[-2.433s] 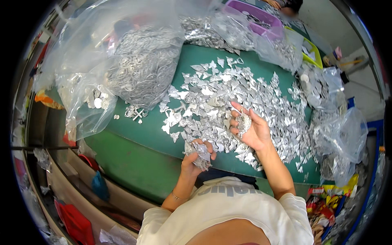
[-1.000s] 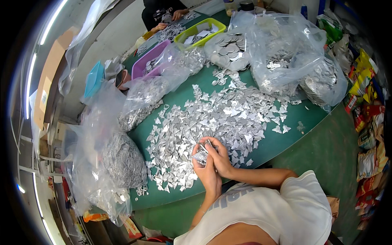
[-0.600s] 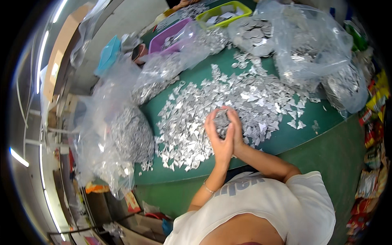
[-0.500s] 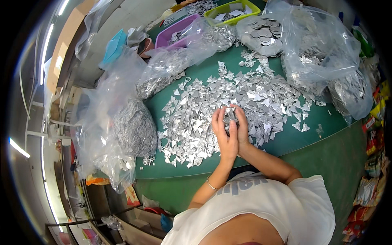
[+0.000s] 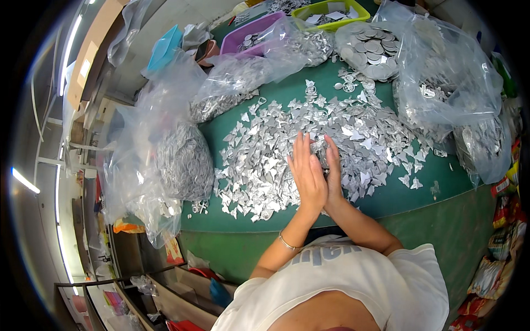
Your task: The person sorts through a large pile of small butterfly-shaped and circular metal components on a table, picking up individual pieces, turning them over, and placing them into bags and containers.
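Head view: both hands pressed together palm to palm over the middle of the pile of silver metal pieces (image 5: 309, 149) on the green table (image 5: 419, 193). Left hand (image 5: 307, 175) flat, fingers straight and together, pointing away from the body; it covers most of the right hand (image 5: 333, 172), whose fingers also run straight up alongside. Some pieces look sandwiched between the palms, a little silver shows at the gap near the right fingers, but can't tell how many or how firmly gripped. Thin bracelet (image 5: 287, 243) on the left wrist. The pile spreads across the table centre, loose butterfly-like stamped shapes, stragglers toward the right edge. Clear plastic bag (image 5: 179, 160) full of small silver parts to the left of the pile, another clear bag (image 5: 441, 83) with round silver discs at upper right, touching the pile's far edge. Purple tray (image 5: 243, 41) and yellow-green tray (image 5: 326, 11) at the far side, both holding metal parts. Person wears a white T-shirt (image 5: 353, 287).
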Tool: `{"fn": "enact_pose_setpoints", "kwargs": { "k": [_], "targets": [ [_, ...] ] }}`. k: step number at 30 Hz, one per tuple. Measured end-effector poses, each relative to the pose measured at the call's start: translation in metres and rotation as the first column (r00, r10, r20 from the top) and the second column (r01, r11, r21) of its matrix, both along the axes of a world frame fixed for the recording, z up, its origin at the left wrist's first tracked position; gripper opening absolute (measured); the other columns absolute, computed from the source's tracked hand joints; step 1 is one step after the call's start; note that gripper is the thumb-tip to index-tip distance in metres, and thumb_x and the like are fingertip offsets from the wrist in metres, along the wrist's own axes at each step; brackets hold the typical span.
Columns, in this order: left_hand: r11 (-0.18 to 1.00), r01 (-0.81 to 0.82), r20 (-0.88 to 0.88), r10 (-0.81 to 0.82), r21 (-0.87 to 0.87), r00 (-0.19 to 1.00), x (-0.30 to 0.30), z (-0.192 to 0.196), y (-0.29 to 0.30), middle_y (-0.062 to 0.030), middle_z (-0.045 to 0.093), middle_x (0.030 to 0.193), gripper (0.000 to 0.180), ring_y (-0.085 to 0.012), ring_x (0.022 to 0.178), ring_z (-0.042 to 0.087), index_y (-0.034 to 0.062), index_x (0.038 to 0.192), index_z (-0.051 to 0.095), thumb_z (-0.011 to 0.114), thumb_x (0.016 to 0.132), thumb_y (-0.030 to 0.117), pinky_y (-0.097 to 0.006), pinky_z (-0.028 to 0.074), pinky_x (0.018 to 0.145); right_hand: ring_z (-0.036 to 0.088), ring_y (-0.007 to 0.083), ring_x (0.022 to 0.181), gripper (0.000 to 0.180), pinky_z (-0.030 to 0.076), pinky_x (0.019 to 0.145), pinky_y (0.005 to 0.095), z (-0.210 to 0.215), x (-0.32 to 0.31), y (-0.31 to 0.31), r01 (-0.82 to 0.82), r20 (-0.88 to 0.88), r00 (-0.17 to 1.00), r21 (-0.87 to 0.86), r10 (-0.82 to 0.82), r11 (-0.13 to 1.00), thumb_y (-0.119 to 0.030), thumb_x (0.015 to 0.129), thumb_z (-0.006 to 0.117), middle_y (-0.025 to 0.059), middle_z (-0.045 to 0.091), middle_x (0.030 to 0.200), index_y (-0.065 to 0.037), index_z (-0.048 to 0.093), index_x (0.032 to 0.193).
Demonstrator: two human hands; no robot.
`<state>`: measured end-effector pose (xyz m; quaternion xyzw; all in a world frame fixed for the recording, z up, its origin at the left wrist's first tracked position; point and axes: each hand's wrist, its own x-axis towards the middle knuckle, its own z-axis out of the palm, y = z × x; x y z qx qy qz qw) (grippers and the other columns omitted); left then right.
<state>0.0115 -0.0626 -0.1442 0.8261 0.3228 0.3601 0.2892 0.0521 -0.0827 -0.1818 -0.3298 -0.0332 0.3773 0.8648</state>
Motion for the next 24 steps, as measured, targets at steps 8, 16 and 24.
{"fn": "enact_pose_setpoints", "kwargs": {
  "k": [8, 16, 24],
  "targets": [
    [0.995, 0.021, -0.084, -0.013, 0.101, 0.996, 0.003, 0.003, 0.017, -0.0211, 0.046, 0.125, 0.042, -0.0343, 0.114, 0.045, -0.0032, 0.123, 0.043, 0.025, 0.094, 0.022, -0.036, 0.034, 0.095, 0.043, 0.0167, 0.11, 0.058, 0.035, 0.093, 0.0295, -0.001, -0.015, -0.004, 0.0, 0.021, 1.0, 0.248, -0.005, 0.969, -0.031, 0.088, 0.052, 0.0097, 0.04, 0.125, -0.011, 0.023, 0.134],
    [0.999, 0.039, 0.033, -0.04, 0.019, 0.999, 0.011, -0.005, 0.012, -0.0211, 0.049, 0.12, 0.043, -0.0354, 0.103, 0.049, -0.0031, 0.121, 0.045, 0.025, 0.091, 0.021, -0.04, 0.036, 0.09, 0.044, 0.0147, 0.106, 0.048, 0.038, 0.089, 0.0275, -0.021, -0.014, 0.003, 0.028, -0.028, 0.999, 0.028, -0.027, 0.999, -0.014, 0.089, 0.052, 0.0082, 0.04, 0.122, -0.013, 0.027, 0.13],
    [0.997, 0.061, -0.249, -0.046, 0.052, 0.967, 0.006, 0.013, 0.006, -0.0218, 0.038, 0.129, 0.056, -0.0364, 0.119, 0.037, 0.0015, 0.135, 0.027, 0.035, 0.087, 0.031, -0.05, 0.017, 0.103, 0.046, 0.0142, 0.101, 0.049, 0.04, 0.085, 0.0285, -0.014, -0.013, 0.0, -0.027, 0.045, 0.999, 0.049, 0.025, 0.998, -0.017, 0.089, 0.052, 0.0061, 0.042, 0.118, -0.014, 0.028, 0.131]
  ]
}}
